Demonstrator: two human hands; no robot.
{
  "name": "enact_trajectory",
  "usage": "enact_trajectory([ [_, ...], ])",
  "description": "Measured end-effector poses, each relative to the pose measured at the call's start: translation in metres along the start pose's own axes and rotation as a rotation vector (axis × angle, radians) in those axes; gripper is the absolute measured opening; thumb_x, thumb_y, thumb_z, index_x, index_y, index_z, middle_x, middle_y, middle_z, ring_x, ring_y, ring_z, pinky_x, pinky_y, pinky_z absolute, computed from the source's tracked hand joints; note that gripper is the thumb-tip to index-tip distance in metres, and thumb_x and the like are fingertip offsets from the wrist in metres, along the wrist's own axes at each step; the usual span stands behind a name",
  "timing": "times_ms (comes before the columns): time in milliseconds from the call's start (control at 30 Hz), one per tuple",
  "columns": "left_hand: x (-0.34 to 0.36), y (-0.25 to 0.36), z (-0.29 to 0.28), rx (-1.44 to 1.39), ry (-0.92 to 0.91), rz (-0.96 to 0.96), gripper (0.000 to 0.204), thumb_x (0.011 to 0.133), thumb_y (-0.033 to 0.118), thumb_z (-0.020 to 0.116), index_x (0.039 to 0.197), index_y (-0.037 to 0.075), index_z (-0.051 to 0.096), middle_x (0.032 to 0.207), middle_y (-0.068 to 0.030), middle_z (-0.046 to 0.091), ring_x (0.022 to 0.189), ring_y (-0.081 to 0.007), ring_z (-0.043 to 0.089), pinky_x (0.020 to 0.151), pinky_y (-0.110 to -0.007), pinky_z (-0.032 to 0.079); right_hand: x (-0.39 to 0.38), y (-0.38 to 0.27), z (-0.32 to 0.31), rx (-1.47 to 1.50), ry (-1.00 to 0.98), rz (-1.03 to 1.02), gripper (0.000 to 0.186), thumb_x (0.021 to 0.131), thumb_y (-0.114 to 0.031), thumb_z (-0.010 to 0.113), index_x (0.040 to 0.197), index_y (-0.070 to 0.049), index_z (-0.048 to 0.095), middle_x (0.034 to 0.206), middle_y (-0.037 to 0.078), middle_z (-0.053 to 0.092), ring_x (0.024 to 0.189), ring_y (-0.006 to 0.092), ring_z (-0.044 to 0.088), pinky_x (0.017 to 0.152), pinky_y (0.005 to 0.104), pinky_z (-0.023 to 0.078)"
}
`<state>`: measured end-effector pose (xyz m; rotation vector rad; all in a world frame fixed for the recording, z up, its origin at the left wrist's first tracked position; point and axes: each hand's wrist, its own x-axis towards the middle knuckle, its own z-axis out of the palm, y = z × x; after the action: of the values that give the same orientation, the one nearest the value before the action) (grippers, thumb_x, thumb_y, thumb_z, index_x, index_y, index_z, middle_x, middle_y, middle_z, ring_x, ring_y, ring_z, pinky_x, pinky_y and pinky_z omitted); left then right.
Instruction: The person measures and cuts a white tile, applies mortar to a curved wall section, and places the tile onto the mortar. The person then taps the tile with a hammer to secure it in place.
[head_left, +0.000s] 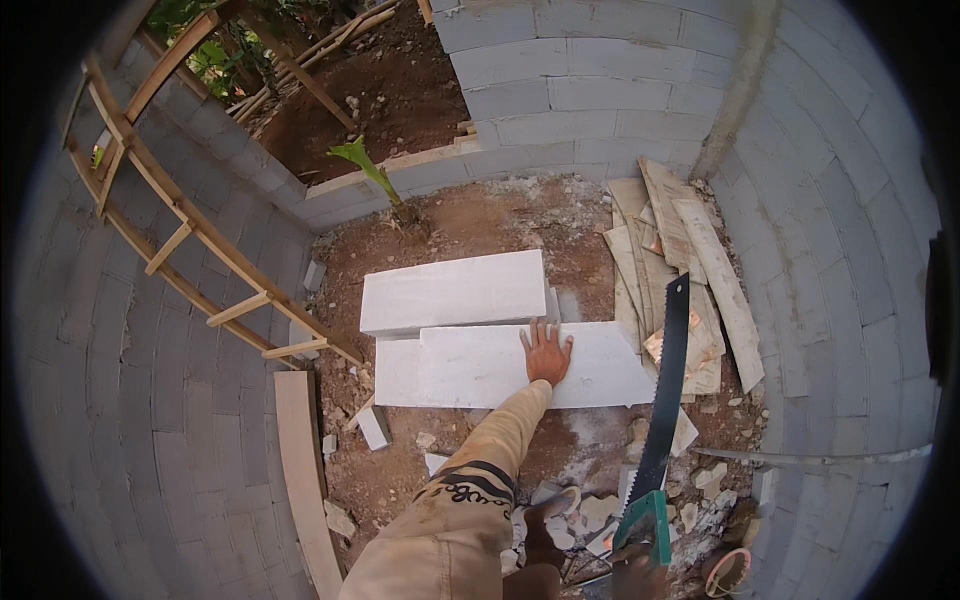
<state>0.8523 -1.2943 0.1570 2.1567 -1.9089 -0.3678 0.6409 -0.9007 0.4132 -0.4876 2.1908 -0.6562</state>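
Note:
My left hand [546, 355] lies flat with spread fingers on a long white block [470, 365], one of several stacked on the dirt floor. Another white block [450, 290] lies just behind it. My right hand [635, 572], partly cut off at the lower edge, grips the green handle [655, 525] of a hand saw [655, 420]. The long dark toothed blade stands out past the right end of the blocks, with its tip toward the back.
Grey block walls [140, 430] surround me, with an opening onto soil and plants at back left. A wooden ladder [190, 240] leans at left above a board [298, 460]. Weathered planks [715, 270] lie at right, a small plant [375, 170] grows behind, and rubble [600, 510] surrounds my feet.

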Motion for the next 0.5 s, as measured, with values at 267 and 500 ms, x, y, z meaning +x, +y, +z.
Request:
enact_trajectory([
  [267,0.01,0.008,-0.001,-0.027,0.022,-0.091,0.063,0.095,0.054,0.057,0.136,0.005,0.054,0.142,-0.0193,0.047,0.143,-0.0395,0.033,0.119,-0.068,0.013,0.024,-0.037,0.023,0.202,-0.319,-0.165,0.048,0.091,-0.016,0.069,0.133,0.0,0.054,0.086,0.006,0.062,0.07,0.0121,0.057,0.06,0.0302,0.047],
  [500,0.037,0.027,-0.004,-0.004,-0.018,-0.154,0.071,0.093,0.063,0.056,0.129,0.002,0.06,0.131,-0.0172,0.061,0.136,-0.0365,0.044,0.121,-0.069,0.008,0.027,-0.08,0.024,0.115,-0.302,-0.264,0.043,0.097,-0.025,0.067,0.131,0.0,0.061,0.085,0.005,0.065,0.07,0.0102,0.058,0.064,0.0297,0.049],
])
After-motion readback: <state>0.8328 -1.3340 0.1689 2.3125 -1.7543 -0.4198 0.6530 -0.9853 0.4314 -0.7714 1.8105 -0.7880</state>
